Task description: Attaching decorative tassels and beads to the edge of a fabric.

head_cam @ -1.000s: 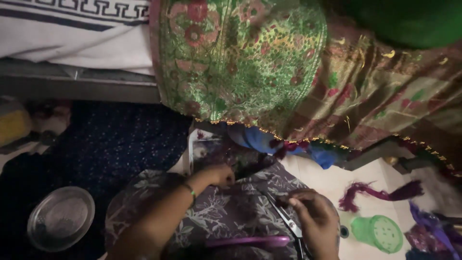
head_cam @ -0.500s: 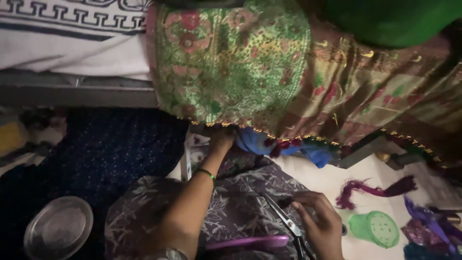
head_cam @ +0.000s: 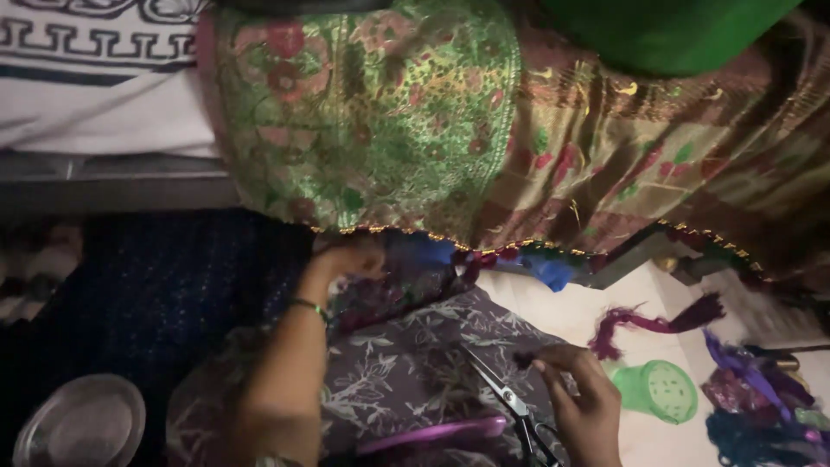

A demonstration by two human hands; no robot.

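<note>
While reaching under brocade hem (head_cam: 406, 232): left hand (head_cam: 350, 259), grip hidden.
Right hand (head_cam: 584, 406) pinching scissors (head_cam: 506, 398) on grey printed cloth (head_cam: 406, 372); best kept closed, pointed away.

Left hand (head_cam: 350, 258) extended to frame centre with fingers curled, forearm raised from bottom, right hand (head_cam: 581, 399) closed at lower right, fingertips pinched.

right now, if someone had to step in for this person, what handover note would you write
Left hand: reaching up to the gold-beaded hem of the green brocade cloth, fingers at the edge; grip unclear.
Right hand: holding scissors, blades pointing up-left over the grey leaf-print fabric.
Nearby: purple tassel, green perforated lid and thread bundles at right, steel bowl at lower left.
Done: no cut visible on the hem.
Left: hem work at the beaded edge looks unfinished.
</note>
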